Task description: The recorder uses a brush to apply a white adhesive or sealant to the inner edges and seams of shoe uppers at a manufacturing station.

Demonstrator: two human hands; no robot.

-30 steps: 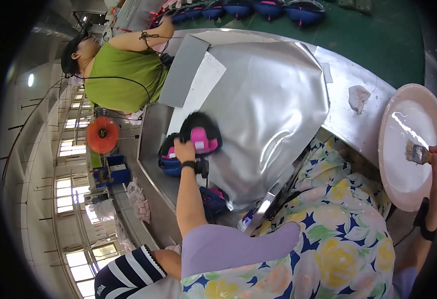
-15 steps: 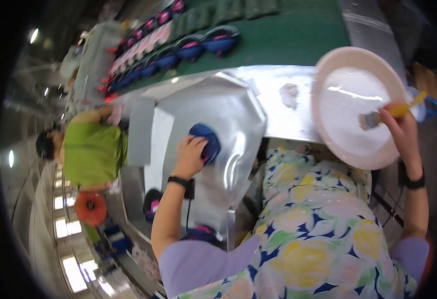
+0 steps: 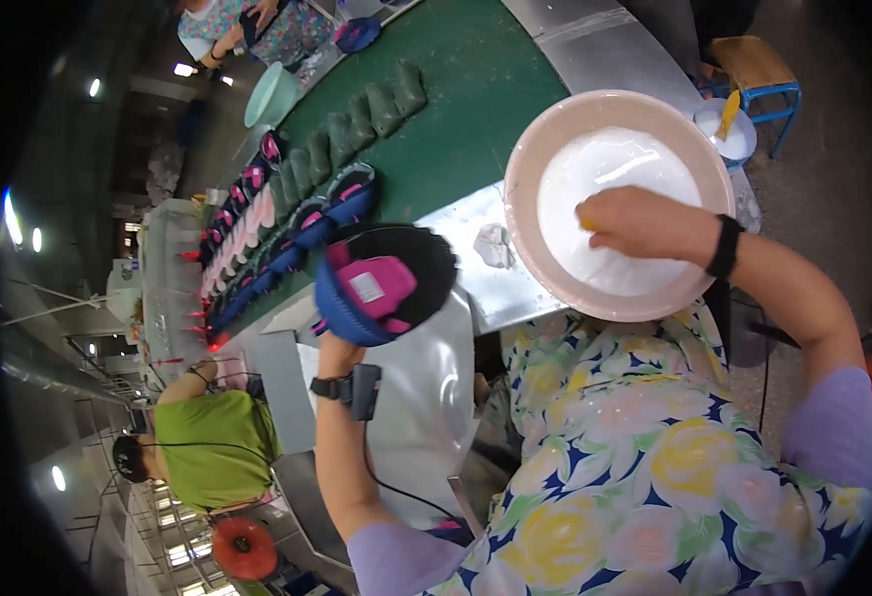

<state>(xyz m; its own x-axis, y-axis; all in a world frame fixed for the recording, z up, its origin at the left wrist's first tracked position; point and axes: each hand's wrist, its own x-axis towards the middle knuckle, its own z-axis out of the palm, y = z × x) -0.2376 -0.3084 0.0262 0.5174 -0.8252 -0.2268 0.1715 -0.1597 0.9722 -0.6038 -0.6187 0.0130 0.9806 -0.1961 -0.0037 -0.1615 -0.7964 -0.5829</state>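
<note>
My left hand [image 3: 338, 350] grips a dark blue shoe upper [image 3: 348, 310] from below and lifts it above the metal tray [image 3: 426, 392]. The upper's opening faces me, showing a pink inner part with a small white label. Over the wide pale pink basin [image 3: 521, 204] of white liquid, my right hand [image 3: 639, 221] is closed around a brush. Only a speck of the brush's yellow handle [image 3: 587, 223] peeks out at the fingers; its bristles are hidden by the hand.
Rows of blue and pink shoe parts [image 3: 318, 226] and dark green forms [image 3: 381, 109] line the green belt [image 3: 466, 74]. A crumpled white scrap [image 3: 493, 245] lies beside the basin. A small bucket [image 3: 739, 141] stands right, near a stool [image 3: 754, 65]. Co-workers are left and far.
My left hand has raised a blue shoe upper from the tray and turned its opening toward me. My right hand has brought the brush down into the basin. The view has shifted.
</note>
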